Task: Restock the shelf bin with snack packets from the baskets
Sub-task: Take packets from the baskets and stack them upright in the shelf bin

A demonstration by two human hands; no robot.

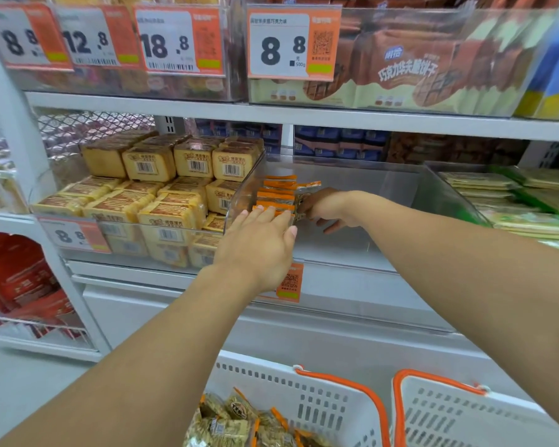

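Observation:
A clear plastic shelf bin on the middle shelf holds a row of orange-edged snack packets stacked against its left wall. My left hand reaches over the bin's front edge, its straight fingers pressing on the nearest packets. My right hand is inside the bin and grips the right end of the packet row. At the bottom, a white basket with orange handles holds several more snack packets. A second white basket stands to its right, its contents hidden.
A bin of yellow cake packs sits left of the clear bin, and green packets lie to its right. The upper shelf carries price tags and wafer packs. An orange price label hangs on the bin's front.

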